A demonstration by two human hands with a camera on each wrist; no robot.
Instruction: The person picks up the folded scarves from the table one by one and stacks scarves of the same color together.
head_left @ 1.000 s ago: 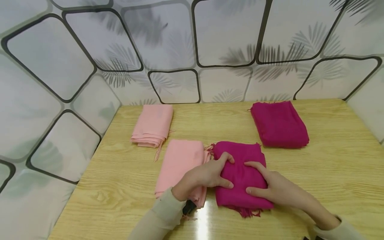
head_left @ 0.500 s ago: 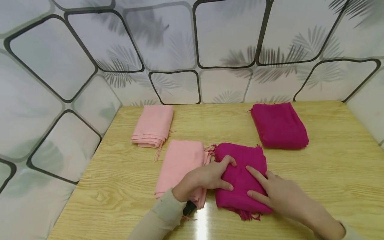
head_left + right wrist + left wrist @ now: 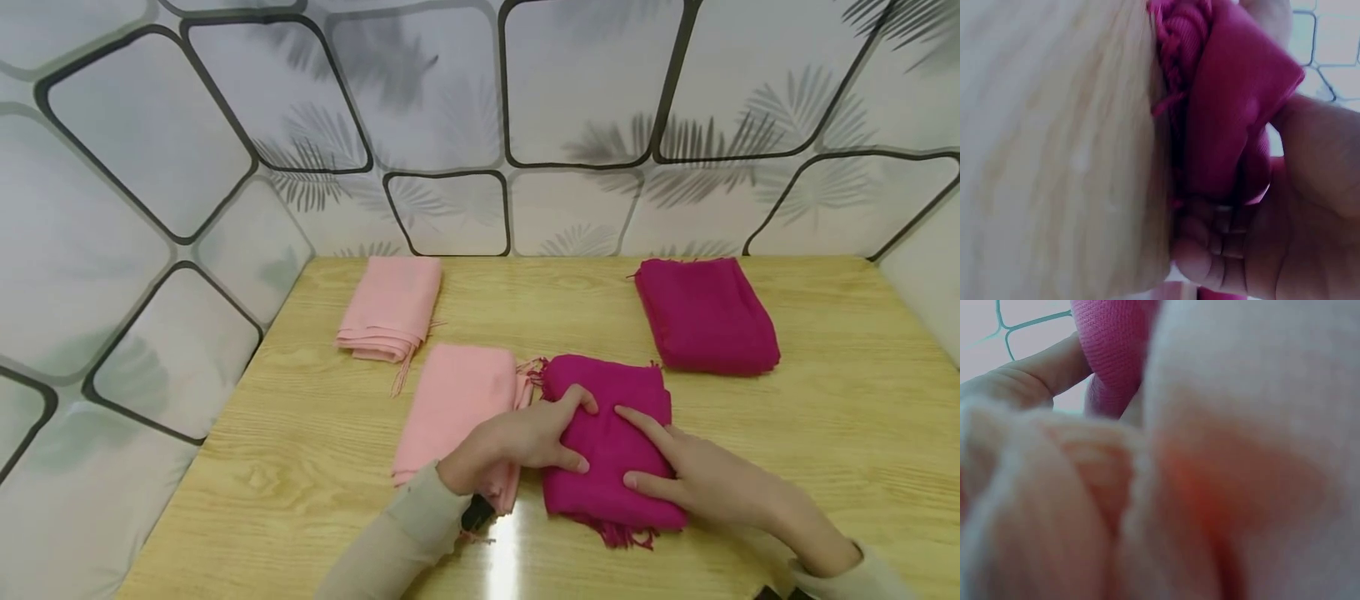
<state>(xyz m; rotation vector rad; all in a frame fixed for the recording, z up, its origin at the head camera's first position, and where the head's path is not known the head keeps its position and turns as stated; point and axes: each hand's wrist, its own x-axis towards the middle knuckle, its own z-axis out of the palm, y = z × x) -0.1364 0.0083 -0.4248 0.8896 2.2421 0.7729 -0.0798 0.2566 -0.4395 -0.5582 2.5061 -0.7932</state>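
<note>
A folded magenta scarf (image 3: 615,450) with fringed ends lies on the wooden table, near the front middle. From its left side my left hand (image 3: 536,433) grips it, thumb and forefinger on top; the other fingers are hidden. My right hand (image 3: 712,479) holds the opposite side, with thumb and forefinger on the upper face. In the right wrist view, more fingers (image 3: 1194,253) curl in low against the scarf's edge. A folded pink scarf (image 3: 457,408) lies just left of the magenta one, partly under my left wrist. Blurred pink cloth (image 3: 1260,394) fills much of the left wrist view.
Another folded pink scarf (image 3: 393,304) lies at the back left of the table (image 3: 300,417). A second folded magenta scarf (image 3: 705,317) is at the back right. Patterned cloth walls (image 3: 442,92) rise behind and on both sides.
My right hand shifted outward a little, then came back against the magenta scarf's right side. The left hand keeps nearly the same hold. The head view has moved slightly.
</note>
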